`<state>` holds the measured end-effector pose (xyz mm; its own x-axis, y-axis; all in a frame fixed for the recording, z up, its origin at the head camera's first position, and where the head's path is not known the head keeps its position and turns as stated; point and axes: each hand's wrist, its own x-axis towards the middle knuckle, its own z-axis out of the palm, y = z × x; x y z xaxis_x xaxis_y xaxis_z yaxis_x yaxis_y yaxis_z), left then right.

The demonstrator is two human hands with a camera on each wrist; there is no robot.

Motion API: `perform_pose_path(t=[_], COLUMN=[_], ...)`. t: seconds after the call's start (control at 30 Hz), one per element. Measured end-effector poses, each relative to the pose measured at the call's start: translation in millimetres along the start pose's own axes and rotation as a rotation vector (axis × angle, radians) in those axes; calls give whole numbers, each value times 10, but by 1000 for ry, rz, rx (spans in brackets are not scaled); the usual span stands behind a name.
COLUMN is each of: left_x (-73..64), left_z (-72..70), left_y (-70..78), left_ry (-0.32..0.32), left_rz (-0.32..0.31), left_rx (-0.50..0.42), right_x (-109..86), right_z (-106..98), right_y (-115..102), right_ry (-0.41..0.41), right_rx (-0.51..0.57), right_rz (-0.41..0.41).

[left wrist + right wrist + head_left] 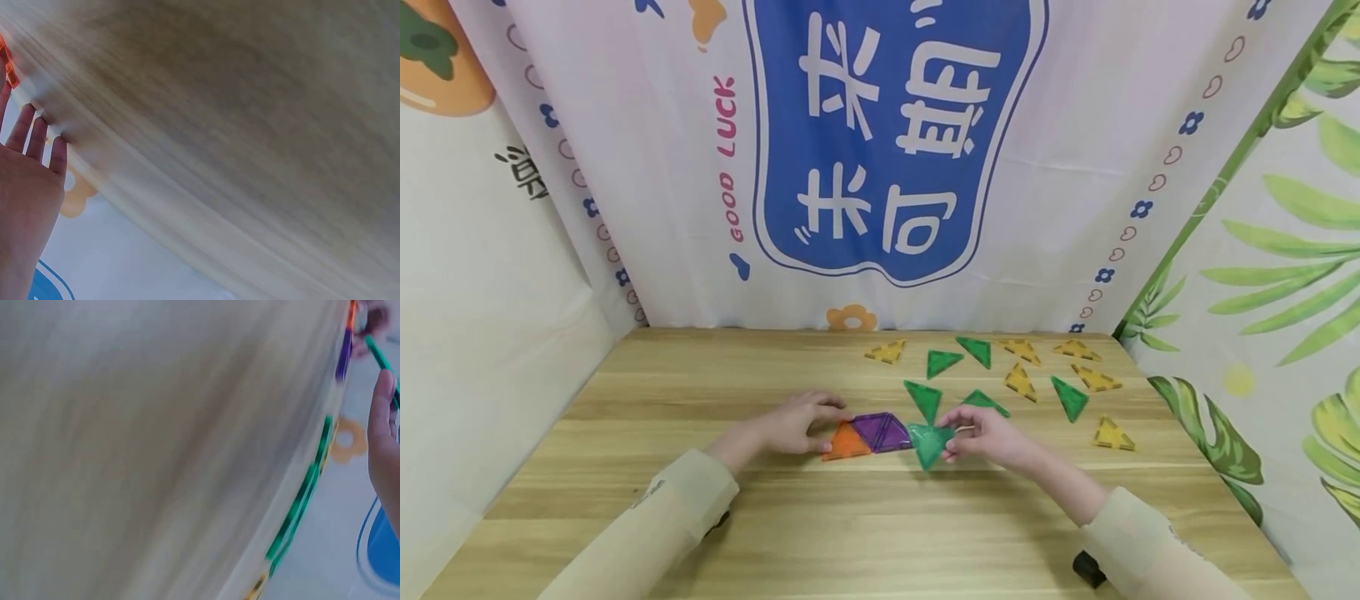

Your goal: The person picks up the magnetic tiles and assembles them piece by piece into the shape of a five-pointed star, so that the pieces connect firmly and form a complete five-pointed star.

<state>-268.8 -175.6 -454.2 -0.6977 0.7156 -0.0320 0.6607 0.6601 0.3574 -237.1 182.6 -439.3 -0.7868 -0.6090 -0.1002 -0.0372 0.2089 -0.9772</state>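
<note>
My left hand [797, 423] holds an orange triangular magnetic tile [847, 442] at its edges, thumb on the near side and forefinger on the far side. In the left wrist view the other fingers [39, 134] reach out fairly straight. Two purple triangular tiles [882, 432] lie side by side against the orange one. My right hand [988, 435] pinches a green triangular tile [929, 445] between thumb and fingers at the right end of this row. The right wrist view shows that green tile [379, 354] tilted and raised off the table.
Beyond the right hand lie several loose green triangular tiles [923, 400] and several yellow ones [1096, 378] on the wooden table [700, 375]. A printed cloth [1060, 208] hangs along the table's back edge, with more cloth at both sides.
</note>
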Motion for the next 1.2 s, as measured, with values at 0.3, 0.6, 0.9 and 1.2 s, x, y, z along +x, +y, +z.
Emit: perform_pose_path(t=[0.3,0.6,0.9,1.2], left_x=[-2,2,-5,-17], left_z=[10,8,9,2], left_y=[11,15,8,2], left_ry=[10,5,5,3], left_rz=[6,6,3,-2], left_rx=[-17,-18,-21,-33], right_x=[138,251,356,479], right_z=[424,684,794,841], right_y=[11,46,24,20], right_ry=[15,-9,2,-28], right_rx=[105,130,-251,-566], right_rz=[24,92,28,-95])
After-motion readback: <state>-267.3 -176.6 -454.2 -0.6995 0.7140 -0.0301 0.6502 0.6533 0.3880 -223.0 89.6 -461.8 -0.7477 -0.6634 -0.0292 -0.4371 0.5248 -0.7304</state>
